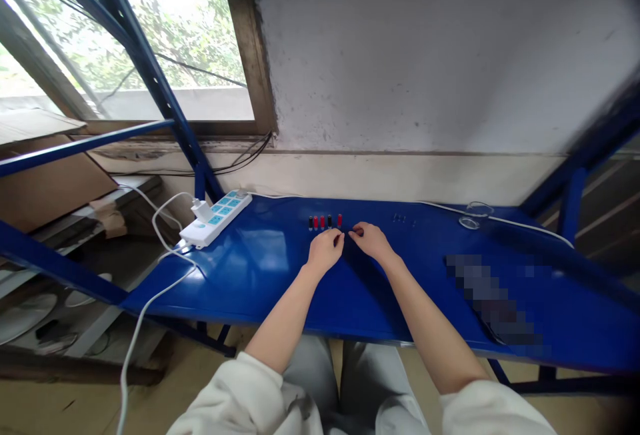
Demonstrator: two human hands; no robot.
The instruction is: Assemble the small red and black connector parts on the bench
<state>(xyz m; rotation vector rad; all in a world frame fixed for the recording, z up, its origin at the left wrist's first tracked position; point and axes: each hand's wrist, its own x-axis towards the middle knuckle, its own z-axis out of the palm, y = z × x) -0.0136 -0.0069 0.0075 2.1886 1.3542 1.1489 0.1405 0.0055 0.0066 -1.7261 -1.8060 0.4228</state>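
Observation:
On the blue metal shelf (260, 268) my two hands rest close together near its back edge. My left hand (325, 248) is curled, fingertips pinched toward the right hand. My right hand (369, 240) is also curled and pinches a small red-and-black piece at its fingertips. Just behind the hands stands a short row of small red and black upright parts (324, 222). A few tiny dark parts (403, 219) lie further right on the shelf.
A white power strip (216, 218) with blue sockets lies at the shelf's back left, its white cable (145, 302) trailing off the edge. Clear rings (473, 216) and a thin white cable sit at the back right. Blue rack struts stand left and right; wall and window behind.

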